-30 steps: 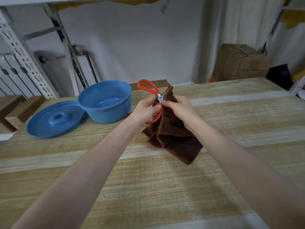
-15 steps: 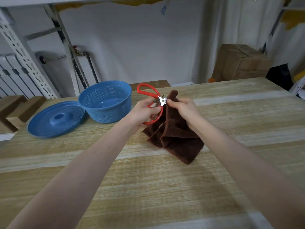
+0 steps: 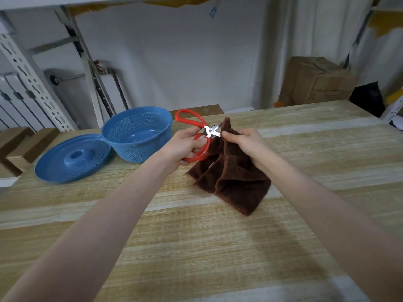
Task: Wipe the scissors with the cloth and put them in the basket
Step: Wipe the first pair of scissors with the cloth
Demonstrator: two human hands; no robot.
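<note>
Since half a second ago the scissors (image 3: 208, 131) have slid a little left out of the cloth (image 3: 235, 177). Both short steel blades now show past the pivot, slightly parted, tips against the cloth's top fold; a second ago the blades were buried in it. The left hand (image 3: 185, 148) has shifted slightly left with them and the right hand (image 3: 247, 142) has barely moved. Left hand fingers are curled round the lower red handle loop, gripping it; the upper loop sticks up free toward the far left. Right hand thumb and fingers pinch the top of the brown cloth just right of the blades. The cloth hangs in folds from that pinch, its lower edge on the table (image 3: 196, 247). Scissors are held in the air above the far middle of the table, not in the basket. The blue perforated basket (image 3: 135, 149) stands open-topped just left of the left hand. Its blue lid (image 3: 72, 160) lies flat on the table, touching the basket's left side. Both forearms cross the near table. Far left past the table edge are wooden blocks (image 3: 21, 144) and a slotted white rack upright (image 3: 28, 77). Far right are a cardboard box (image 3: 314, 83) and a black bag (image 3: 368, 99). Print on the box is too blurred to read.
</note>
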